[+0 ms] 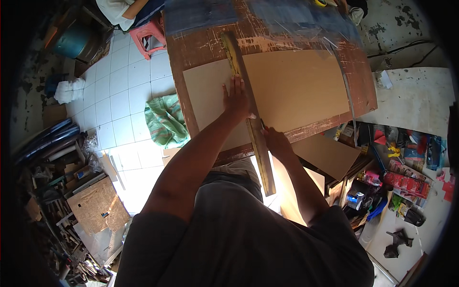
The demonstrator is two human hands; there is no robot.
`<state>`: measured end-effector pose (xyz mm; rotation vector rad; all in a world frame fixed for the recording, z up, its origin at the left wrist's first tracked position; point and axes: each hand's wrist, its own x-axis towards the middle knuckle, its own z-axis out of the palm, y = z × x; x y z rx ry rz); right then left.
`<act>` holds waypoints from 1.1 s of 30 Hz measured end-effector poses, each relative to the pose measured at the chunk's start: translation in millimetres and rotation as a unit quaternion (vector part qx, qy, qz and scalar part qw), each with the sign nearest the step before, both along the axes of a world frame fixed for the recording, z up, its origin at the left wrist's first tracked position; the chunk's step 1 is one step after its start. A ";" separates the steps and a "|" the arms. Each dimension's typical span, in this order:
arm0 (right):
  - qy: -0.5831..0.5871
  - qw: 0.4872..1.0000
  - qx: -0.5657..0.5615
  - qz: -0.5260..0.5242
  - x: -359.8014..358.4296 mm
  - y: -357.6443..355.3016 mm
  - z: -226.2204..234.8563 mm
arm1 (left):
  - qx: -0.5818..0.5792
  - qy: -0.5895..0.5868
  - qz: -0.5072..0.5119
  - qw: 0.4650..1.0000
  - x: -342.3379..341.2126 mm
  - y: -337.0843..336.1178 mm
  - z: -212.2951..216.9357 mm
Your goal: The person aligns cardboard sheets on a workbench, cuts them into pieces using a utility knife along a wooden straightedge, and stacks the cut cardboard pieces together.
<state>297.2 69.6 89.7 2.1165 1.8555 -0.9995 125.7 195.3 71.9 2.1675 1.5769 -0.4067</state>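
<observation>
My left hand (235,98) lies flat over a long, worn straight bar (259,153), its fingers stretched forward and its thumb at the bar's right edge. The bar crosses a flat brown sheet (296,88), whose left part looks paler, and its near end juts past the table edge towards my body. Close to the bar's right side, at the sheet's near edge, my right hand (278,142) is closed. A small dark tip shows ahead of its fingers, but the thing it holds is mostly hidden.
The scratched brown table (177,52) carries bluish sheeting (201,14) at its far side. A red stool (147,38) and a person's arm (136,8) are at the far left. Green cloth (165,119) hangs beside the table. Scrap wood (57,215) lies left; packages (406,184) lie right.
</observation>
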 end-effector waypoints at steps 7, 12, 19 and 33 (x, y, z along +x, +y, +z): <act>-0.029 0.998 -0.041 0.028 64.3 -180.5 -7.4 | -0.002 -0.008 0.002 1.000 -3.4 -2.0 -1.6; 0.093 0.964 0.169 -0.183 48.3 -138.8 -12.8 | 0.013 -0.030 0.009 0.999 -7.2 -2.6 3.6; 0.107 0.933 0.119 -0.323 0.4 -118.6 -23.3 | 0.151 -0.505 0.311 0.791 -90.0 -65.4 -3.1; -0.036 0.900 0.217 -0.376 56.5 -114.7 -14.7 | -0.053 -0.554 0.488 0.672 -149.8 -123.4 -48.4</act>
